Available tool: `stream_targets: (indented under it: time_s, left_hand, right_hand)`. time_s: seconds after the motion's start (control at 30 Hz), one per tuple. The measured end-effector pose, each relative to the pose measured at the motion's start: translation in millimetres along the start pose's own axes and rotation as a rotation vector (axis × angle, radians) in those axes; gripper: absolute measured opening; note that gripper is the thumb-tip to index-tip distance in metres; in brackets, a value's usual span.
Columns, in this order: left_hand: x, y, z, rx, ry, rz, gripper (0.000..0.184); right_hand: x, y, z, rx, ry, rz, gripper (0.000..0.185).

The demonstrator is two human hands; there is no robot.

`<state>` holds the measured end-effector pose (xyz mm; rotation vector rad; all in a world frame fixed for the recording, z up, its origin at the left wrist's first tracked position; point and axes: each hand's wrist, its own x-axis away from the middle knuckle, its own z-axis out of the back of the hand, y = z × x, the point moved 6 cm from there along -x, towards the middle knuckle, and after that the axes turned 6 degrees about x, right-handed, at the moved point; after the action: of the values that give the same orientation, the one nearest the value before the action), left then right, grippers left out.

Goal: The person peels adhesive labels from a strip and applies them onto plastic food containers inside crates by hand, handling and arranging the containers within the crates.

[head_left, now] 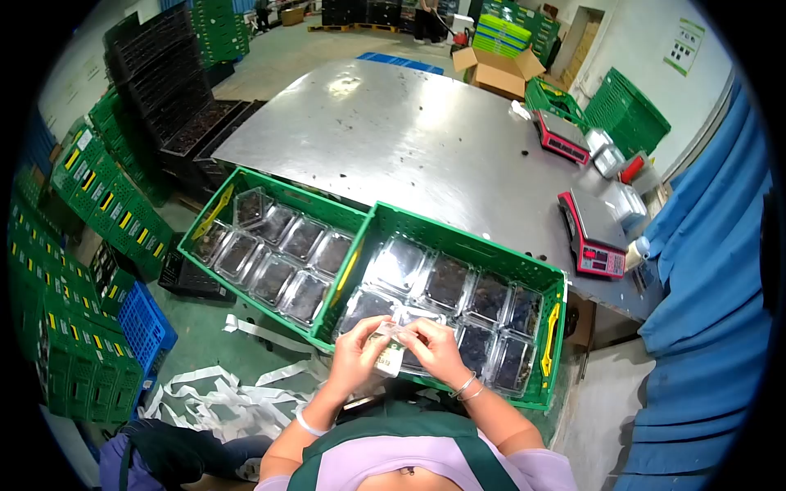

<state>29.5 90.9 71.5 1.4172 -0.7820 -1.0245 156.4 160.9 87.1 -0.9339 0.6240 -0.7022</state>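
Note:
My left hand is closed on a small pale printed label, which hangs below its fingers. My right hand pinches at the label's upper edge, close to the left fingertips. Both hands are over the near side of the right green crate. In this crate stand several clear plastic punnets with dark contents, lids on. Some punnets near the fingers are partly hidden by my hands. The contents are too dark to name.
A second green crate with similar punnets adjoins on the left. Behind is a metal table with two red scales. White paper strips litter the floor. Stacked green crates stand left; a blue curtain hangs right.

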Motion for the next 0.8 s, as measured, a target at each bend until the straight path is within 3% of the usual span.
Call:
stream_targets:
  time_s: [0.03, 0.17, 0.2, 0.23, 0.3, 0.33, 0.37, 0.43, 0.47, 0.5, 0.57, 0.63, 0.7, 0.77, 0.8]
  left_hand:
    - [0.7, -2.5, -8.7, 0.132, 0.084, -0.017, 0.006]
    - [9.6, -38.3, -40.8, 0.069, -0.046, 0.199, 0.007]
    - [10.5, -38.0, -49.5, 0.037, -0.018, 0.218, 0.013]
    - [13.6, -49.7, -58.7, 0.013, -0.121, 0.281, 0.02]
    - [21.9, -34.9, -84.2, -0.193, -0.27, 0.062, 0.024]
    - [29.9, -37.0, -93.1, -0.218, -0.414, 0.195, 0.025]
    - [32.3, -31.4, -95.5, -0.433, -0.589, 0.422, 0.023]
    - [41.9, -44.0, -90.8, -0.265, -0.602, 0.223, 0.023]
    - [49.9, -55.9, -81.5, -0.295, -0.668, 0.393, 0.02]
    - [53.4, -56.3, -75.8, -0.296, -0.679, 0.398, 0.02]
    - [57.9, -35.1, -71.4, -0.219, -0.679, 0.008, 0.016]
    - [68.4, -36.2, -67.5, -0.366, -0.641, -0.108, 0.015]
    - [82.7, -64.8, -56.6, 0.314, -0.301, 0.652, 0.016]
    - [83.2, -66.8, -64.0, 0.339, -0.273, 0.683, 0.018]
    - [76.3, -61.9, -70.1, 0.231, -0.261, 0.587, 0.019]
  right_hand:
    - [4.1, 11.8, 3.3, 0.029, -0.036, -0.002, 0.011]
    - [18.8, 25.6, 30.0, 0.233, 0.045, 0.234, 0.007]
    - [23.7, 35.1, 35.8, 0.183, -0.005, 0.177, 0.008]
    - [27.0, 47.8, 44.7, 0.198, -0.022, 0.141, 0.008]
    - [17.2, 72.3, 92.4, 0.14, 0.202, 0.095, 0.013]
    - [7.7, 89.9, 122.6, 0.245, 0.266, -0.033, 0.012]
    - [0.5, 108.8, 156.4, 0.347, 0.324, -0.161, 0.012]
    - [-7.0, 158.1, 202.7, 0.781, 0.267, -0.147, 0.018]
    - [-4.5, 195.8, 214.3, 0.912, 0.1, -0.24, 0.022]
    - [1.8, 233.8, 220.0, 1.036, -0.071, -0.332, 0.026]
    - [19.2, 301.1, 221.2, 1.156, -0.31, -0.538, 0.036]
    - [33.8, 336.8, 218.3, 1.182, -0.352, -0.652, 0.047]
    - [38.6, 333.7, 216.7, 1.19, -0.229, -0.676, 0.055]
    - [22.1, 254.5, 202.2, 1.125, -0.027, -0.357, 0.059]
    - [21.2, 228.7, 181.8, 0.926, -0.087, -0.328, 0.056]
